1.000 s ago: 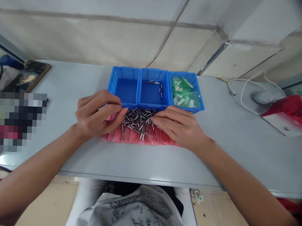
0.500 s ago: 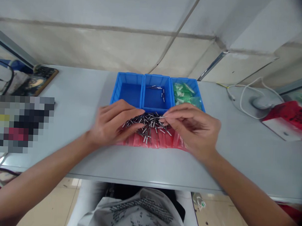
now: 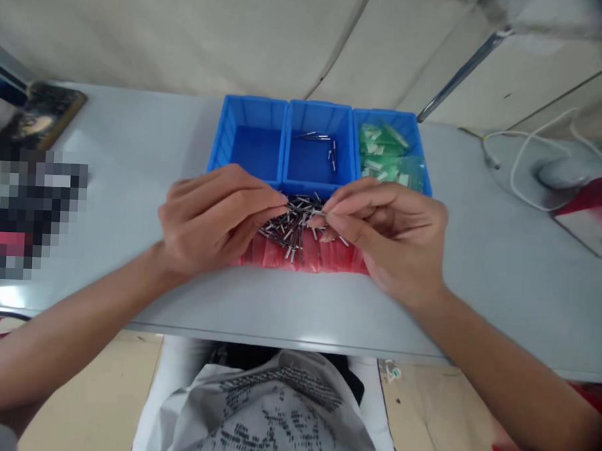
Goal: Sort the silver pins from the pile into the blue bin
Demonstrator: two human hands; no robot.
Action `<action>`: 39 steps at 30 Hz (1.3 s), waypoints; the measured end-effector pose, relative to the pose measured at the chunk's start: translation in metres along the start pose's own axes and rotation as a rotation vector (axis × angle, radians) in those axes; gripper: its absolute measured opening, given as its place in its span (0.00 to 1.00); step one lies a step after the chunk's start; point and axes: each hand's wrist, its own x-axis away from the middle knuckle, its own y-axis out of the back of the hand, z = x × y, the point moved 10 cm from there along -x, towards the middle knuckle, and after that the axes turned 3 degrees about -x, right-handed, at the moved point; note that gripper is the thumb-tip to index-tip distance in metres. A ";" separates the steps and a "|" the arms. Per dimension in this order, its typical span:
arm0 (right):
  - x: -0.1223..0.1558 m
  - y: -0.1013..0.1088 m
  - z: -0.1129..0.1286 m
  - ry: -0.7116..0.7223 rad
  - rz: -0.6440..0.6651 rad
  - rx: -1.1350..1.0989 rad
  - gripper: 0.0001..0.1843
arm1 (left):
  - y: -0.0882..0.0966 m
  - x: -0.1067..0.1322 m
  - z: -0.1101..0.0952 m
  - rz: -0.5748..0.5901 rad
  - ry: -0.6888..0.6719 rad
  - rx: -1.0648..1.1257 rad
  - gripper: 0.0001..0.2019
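A heap of small metal pins lies on a red plastic sheet at the table's front. My right hand is raised just over the heap, thumb and fingertips pinched on one pin. My left hand rests at the heap's left side with fingers curled together, their tips at the pins; what they hold is hidden. Behind the heap stand three blue bins: the left bin looks bare, the middle bin has a few pins, the right bin holds green packets.
A white cable and a grey round object lie at the right, beside a red and white box. A dark framed item sits at the far left. A blurred-out patch covers the left side. The table edge runs just below my wrists.
My right hand lifted off the heap and pinched a pin. My left hand closed in toward the heap. The view tilted down, so the bins sit higher in the picture.
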 end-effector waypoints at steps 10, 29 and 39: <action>0.000 -0.009 0.009 0.052 0.041 0.073 0.03 | -0.003 0.003 -0.001 -0.004 -0.037 -0.064 0.11; 0.031 -0.063 0.003 0.605 0.538 1.064 0.12 | -0.001 0.006 0.016 -0.002 -0.045 -0.172 0.10; 0.009 -0.025 0.036 0.564 0.149 0.756 0.13 | 0.000 0.010 0.020 -0.013 -0.046 -0.142 0.09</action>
